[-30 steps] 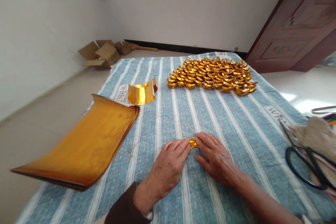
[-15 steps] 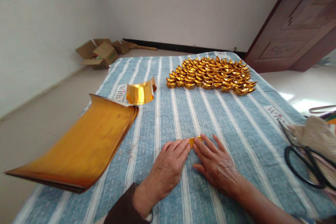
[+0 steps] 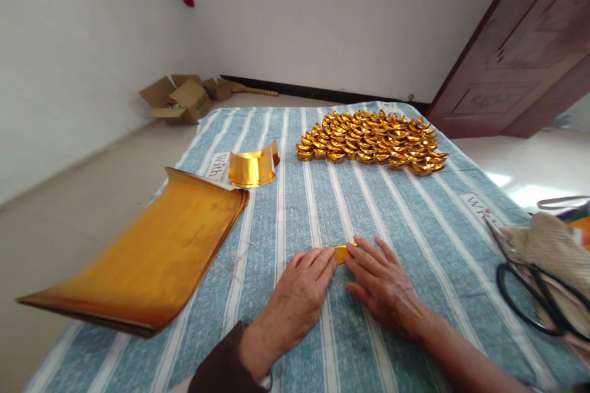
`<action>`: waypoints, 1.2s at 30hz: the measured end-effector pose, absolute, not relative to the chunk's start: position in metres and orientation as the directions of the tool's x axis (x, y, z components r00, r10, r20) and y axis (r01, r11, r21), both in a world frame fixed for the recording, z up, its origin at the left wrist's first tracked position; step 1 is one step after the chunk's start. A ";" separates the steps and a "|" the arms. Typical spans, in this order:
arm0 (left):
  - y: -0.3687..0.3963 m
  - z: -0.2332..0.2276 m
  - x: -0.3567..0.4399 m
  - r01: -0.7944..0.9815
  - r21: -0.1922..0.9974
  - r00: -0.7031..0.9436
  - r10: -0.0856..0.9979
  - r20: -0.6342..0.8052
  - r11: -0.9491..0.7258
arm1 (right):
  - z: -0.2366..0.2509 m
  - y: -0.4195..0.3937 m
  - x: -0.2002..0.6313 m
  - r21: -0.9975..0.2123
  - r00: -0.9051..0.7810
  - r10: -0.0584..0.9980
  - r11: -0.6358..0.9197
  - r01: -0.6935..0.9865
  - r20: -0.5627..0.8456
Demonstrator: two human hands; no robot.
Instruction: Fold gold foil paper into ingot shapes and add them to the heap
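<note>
A small folded strip of gold foil paper [image 3: 341,254] lies on the striped cloth, mostly covered by my fingers. My left hand [image 3: 302,291] is curled over its left end with the fingers together, holding it down; the thumb is hidden. On the right end rest the fingertips of my right hand [image 3: 385,282], stretched out and spread, the thumb apart from the paper. Only a short shiny piece shows between the two hands.
Rows of folded gold paper ingots [image 3: 369,144] stand at the back right. A curved gold sheet [image 3: 252,167] and a stack of larger gold sheets [image 3: 142,252] lie on the left. Black-handled scissors [image 3: 530,295] lie by a beige cloth [image 3: 557,242] at the right edge. Cardboard boxes [image 3: 184,101] sit on the floor.
The camera view has tilted slightly upward. My right fingers have shifted a little to the right along the folded paper; my left hand stays over its left end.
</note>
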State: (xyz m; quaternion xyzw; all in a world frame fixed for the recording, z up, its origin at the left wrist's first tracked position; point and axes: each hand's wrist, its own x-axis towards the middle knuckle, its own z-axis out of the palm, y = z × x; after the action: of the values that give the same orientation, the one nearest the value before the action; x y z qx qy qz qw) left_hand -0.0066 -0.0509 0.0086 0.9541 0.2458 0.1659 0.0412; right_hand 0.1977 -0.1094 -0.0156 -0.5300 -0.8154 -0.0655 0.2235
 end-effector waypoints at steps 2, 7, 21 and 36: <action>-0.051 0.009 -0.006 0.456 0.172 0.821 0.487 0.298 -0.873 | -0.014 -0.106 0.193 -0.124 -0.356 0.839 0.439 0.890 0.411; -0.049 0.007 -0.006 0.454 0.205 0.812 0.498 0.304 -0.867 | -0.015 -0.102 0.185 -0.116 -0.414 0.841 0.477 0.871 0.349; -0.050 0.002 -0.008 0.474 0.135 0.824 0.492 0.281 -0.870 | -0.021 -0.113 0.202 -0.077 -0.251 0.896 0.298 0.952 0.366; -0.049 0.000 -0.009 0.466 0.108 0.832 0.476 0.286 -0.878 | -0.021 -0.120 0.215 -0.042 -0.323 0.911 0.344 0.938 0.258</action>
State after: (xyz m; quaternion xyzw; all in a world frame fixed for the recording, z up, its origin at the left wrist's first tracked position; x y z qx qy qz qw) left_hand -0.0086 -0.0489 -0.0004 0.9569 0.2460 0.1535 0.0168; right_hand 0.2145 -0.1195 -0.0208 -0.5698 -0.8112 -0.0574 0.1184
